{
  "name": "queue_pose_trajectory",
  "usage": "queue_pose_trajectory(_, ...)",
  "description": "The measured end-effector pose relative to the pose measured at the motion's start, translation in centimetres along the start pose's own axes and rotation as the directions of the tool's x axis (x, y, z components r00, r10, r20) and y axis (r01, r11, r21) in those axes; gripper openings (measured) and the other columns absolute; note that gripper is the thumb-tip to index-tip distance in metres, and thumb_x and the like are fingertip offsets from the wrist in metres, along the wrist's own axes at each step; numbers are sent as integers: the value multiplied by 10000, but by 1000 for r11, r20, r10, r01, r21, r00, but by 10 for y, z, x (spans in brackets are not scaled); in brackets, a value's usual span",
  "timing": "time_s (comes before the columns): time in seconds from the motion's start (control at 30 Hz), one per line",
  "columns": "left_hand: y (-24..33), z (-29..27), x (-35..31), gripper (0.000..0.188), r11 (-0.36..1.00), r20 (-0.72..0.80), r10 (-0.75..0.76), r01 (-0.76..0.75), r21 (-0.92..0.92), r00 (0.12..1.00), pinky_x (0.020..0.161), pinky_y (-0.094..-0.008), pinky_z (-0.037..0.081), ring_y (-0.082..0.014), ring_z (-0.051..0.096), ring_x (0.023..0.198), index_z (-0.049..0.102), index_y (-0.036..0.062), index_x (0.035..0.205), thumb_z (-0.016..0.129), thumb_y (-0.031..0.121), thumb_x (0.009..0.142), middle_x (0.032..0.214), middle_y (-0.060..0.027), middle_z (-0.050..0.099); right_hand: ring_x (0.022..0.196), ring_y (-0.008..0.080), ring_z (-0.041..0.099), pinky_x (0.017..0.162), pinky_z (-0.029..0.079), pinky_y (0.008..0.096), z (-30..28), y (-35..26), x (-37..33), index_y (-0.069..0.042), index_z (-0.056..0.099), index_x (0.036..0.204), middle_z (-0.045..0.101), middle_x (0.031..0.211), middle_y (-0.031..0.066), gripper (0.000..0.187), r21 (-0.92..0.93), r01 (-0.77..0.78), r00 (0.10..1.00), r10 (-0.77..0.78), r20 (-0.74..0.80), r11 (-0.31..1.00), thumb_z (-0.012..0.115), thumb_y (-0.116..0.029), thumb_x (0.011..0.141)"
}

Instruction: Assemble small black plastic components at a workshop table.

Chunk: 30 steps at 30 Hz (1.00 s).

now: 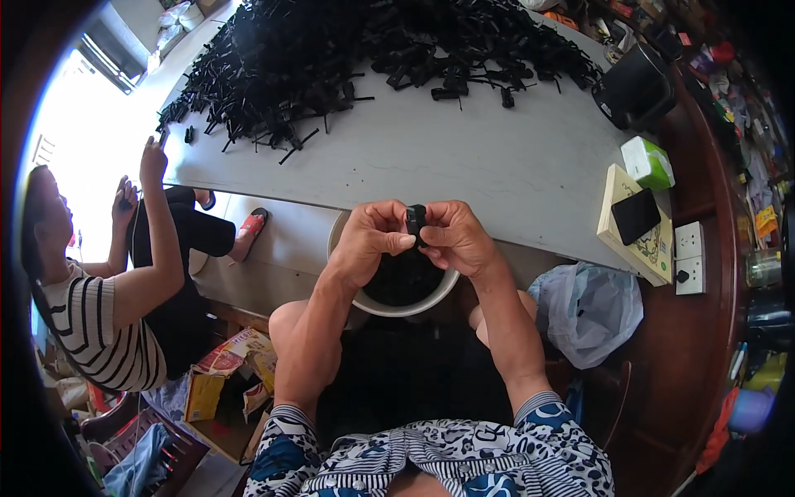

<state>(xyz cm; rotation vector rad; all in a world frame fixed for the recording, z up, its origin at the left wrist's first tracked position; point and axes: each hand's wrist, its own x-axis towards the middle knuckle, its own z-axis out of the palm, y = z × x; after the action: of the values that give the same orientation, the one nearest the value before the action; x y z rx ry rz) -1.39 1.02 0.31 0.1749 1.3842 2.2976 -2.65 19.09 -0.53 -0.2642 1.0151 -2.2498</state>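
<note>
Between my two hands is a small black plastic part [416, 217], held upright by the fingertips. My left hand [373, 232] pinches it from the left, thumb and forefinger closed on its side. From the right, my right hand [455, 235] grips the same part with thumb and fingers. Its exact kind is too small to tell. Directly below both hands sits a white bucket [406, 310] with dark pieces in it, partly hidden by my hands. A large heap of black plastic parts [331, 66] with thin strips covers the far side of the grey table [464, 166].
A co-worker [108, 306] sits at the left, hands raised by the table edge. On the right are a black jug [634, 87], a tissue pack [648, 163], a box [617, 219] with a dark phone-like slab [636, 217], a power strip [689, 257] and a bag-lined bin [590, 315].
</note>
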Motion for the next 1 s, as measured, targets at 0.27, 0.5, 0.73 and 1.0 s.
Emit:
queue_pose_trajectory(0.27,11,6,0,96,978,-77,12,4,207,997,545,-193,380,-76,490,596,548,52,805,552,124,867,707,6,557,544,41,498,459,399,171,18,-2,1,-23,558,892,550,645,-4,175,-562,191,931,-331,-157,805,682,-50,773)
queue_pose_trajectory(0.5,-10,18,1,185,884,-256,154,-17,468,954,506,-217,263,-42,319,582,451,56,697,527,116,855,612,47,355,566,39,464,501,391,234,9,13,3,-32,484,763,467,573,-2,233,-806,157,880,-451,-149,571,688,26,666)
queue_pose_trajectory(0.73,-11,18,-2,194,943,-261,165,-74,324,951,475,-186,265,-33,354,528,480,75,711,554,158,870,603,51,414,521,81,480,482,406,250,24,22,1,-30,501,768,501,583,32,255,-936,226,758,-653,-5,270,724,12,651)
queue_pose_trajectory(1.0,8,-8,6,86,741,-292,424,-143,657,857,601,-251,424,-112,510,649,548,0,866,576,59,812,689,-51,549,653,289,601,577,468,359,26,37,7,-37,572,881,599,737,140,263,-987,122,860,-486,158,-105,723,-38,665)
